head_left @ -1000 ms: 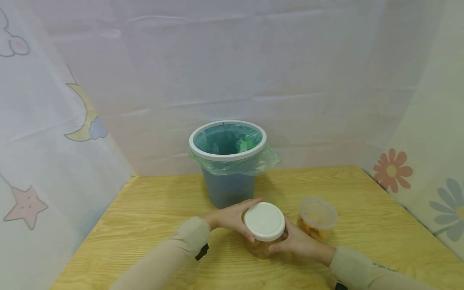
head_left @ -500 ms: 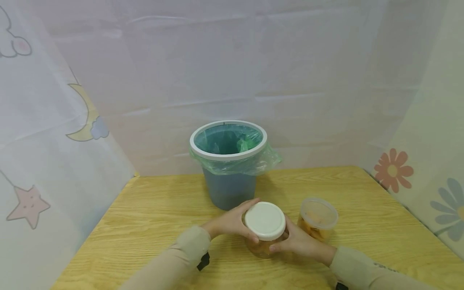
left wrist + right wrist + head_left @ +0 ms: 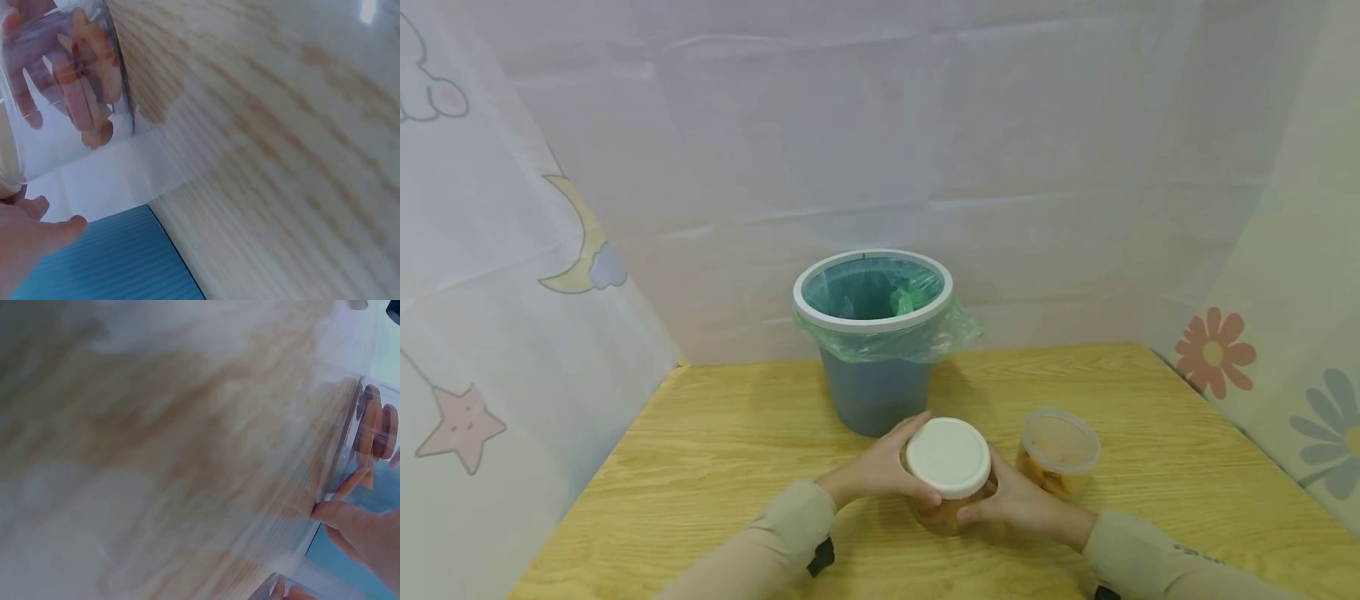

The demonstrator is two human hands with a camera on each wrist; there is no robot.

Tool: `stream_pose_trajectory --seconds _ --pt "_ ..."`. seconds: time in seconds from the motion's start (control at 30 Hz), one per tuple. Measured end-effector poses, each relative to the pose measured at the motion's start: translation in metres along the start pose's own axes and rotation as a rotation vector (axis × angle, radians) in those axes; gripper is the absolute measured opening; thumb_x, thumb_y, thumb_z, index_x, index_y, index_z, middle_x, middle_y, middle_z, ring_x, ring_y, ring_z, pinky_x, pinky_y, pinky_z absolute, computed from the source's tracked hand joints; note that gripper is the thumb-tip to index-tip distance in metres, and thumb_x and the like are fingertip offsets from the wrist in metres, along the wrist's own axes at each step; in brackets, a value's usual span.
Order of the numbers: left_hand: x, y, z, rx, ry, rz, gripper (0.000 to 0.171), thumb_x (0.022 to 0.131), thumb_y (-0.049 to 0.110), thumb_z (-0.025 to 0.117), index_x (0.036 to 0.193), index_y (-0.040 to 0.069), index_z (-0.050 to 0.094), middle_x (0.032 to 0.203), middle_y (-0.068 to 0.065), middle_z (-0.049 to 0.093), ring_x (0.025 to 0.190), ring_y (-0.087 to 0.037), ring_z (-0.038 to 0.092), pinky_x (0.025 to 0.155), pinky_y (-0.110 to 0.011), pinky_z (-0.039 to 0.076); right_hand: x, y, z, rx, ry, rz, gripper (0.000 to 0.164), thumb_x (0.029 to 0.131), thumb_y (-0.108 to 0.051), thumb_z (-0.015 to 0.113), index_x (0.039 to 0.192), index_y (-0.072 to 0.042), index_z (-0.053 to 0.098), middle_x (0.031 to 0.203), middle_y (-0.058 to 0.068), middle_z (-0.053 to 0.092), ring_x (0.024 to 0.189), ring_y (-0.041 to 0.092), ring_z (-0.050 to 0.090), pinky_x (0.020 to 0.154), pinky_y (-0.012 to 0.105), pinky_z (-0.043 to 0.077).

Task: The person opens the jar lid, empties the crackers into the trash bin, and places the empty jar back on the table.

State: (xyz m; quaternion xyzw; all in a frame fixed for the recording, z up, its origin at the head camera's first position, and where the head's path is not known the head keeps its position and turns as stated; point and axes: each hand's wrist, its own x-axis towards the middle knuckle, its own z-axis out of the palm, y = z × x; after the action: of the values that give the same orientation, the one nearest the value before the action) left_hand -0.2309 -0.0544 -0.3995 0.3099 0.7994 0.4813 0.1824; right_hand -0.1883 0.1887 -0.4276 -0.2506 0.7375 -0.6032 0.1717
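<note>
A clear jar [image 3: 936, 515] with a white lid [image 3: 948, 457] stands upright on the table before me. Orange-brown pieces [image 3: 100, 56] show through its wall in the left wrist view. My left hand [image 3: 886, 463] grips the lid from the left, thumb at the near edge and fingers round the far side. From the right, my right hand [image 3: 1017, 500] holds the jar's body just below the lid, thumb in front. Its far fingers are hidden behind the jar in the head view. Beside that hand stands a clear lidded tub [image 3: 1060, 446] with orange pieces inside.
Behind the jar stands a blue bin [image 3: 878, 392] with a white rim and a green plastic liner [image 3: 917, 342] hanging over it. The wooden table [image 3: 715, 433] ends at printed cloth walls at the back and both sides.
My left hand has turned slightly counterclockwise at the lid: its thumb has shifted right along the near edge, its far fingertip left. The jar and my right hand stay nearly in place.
</note>
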Motion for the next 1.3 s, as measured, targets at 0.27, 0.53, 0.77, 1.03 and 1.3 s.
stream_pose_trajectory --seconds 0.27,0.53,0.77,1.03,1.3 --pt "-0.003 0.0 0.005 -0.002 0.042 -0.009 0.11 0.072 0.03 0.088 0.156 0.011 0.02 0.157 -0.012 0.021 0.139 -0.034 0.028 0.107 -0.056 0.028 -0.001 -0.002 0.001 -0.028 0.008 0.018 0.104 0.085 -0.015 0.077 0.148 0.008 -0.002 0.152 0.034 0.007 0.137 0.057 0.007 0.102 0.073 0.018" --pt "-0.005 0.001 0.011 0.019 0.104 -0.014 0.11 0.071 0.029 0.089 0.155 0.01 0.021 0.157 -0.013 0.021 0.139 -0.036 0.029 0.107 -0.056 0.028 0.001 0.0 0.001 -0.028 0.016 0.016 0.103 0.084 -0.012 0.077 0.148 0.008 -0.001 0.153 0.033 0.006 0.138 0.057 0.005 0.104 0.072 0.017" --pt "-0.005 0.002 0.014 0.015 0.136 -0.009 0.111 0.071 0.031 0.088 0.155 0.008 0.02 0.158 -0.013 0.02 0.139 -0.035 0.028 0.108 -0.056 0.028 0.002 0.002 0.0 -0.012 0.006 -0.002 0.103 0.084 -0.011 0.077 0.149 0.007 -0.002 0.153 0.033 0.005 0.137 0.058 0.004 0.102 0.074 0.016" --pt "-0.005 0.006 0.015 0.019 0.178 -0.004 0.109 0.071 0.03 0.088 0.155 0.007 0.022 0.157 -0.013 0.021 0.14 -0.035 0.028 0.107 -0.056 0.029 0.003 0.0 -0.001 0.001 -0.004 -0.005 0.108 0.085 -0.01 0.076 0.15 0.005 -0.009 0.154 0.033 -0.002 0.138 0.057 0.0 0.102 0.074 0.016" --pt "-0.007 0.007 0.016 0.013 0.213 0.005 0.106 0.071 0.025 0.088 0.154 0.005 0.024 0.156 -0.015 0.024 0.139 -0.036 0.029 0.107 -0.056 0.029 0.003 0.0 0.0 0.002 0.003 -0.002 0.107 0.084 -0.01 0.077 0.15 0.005 -0.007 0.153 0.034 0.002 0.138 0.056 0.002 0.102 0.073 0.018"
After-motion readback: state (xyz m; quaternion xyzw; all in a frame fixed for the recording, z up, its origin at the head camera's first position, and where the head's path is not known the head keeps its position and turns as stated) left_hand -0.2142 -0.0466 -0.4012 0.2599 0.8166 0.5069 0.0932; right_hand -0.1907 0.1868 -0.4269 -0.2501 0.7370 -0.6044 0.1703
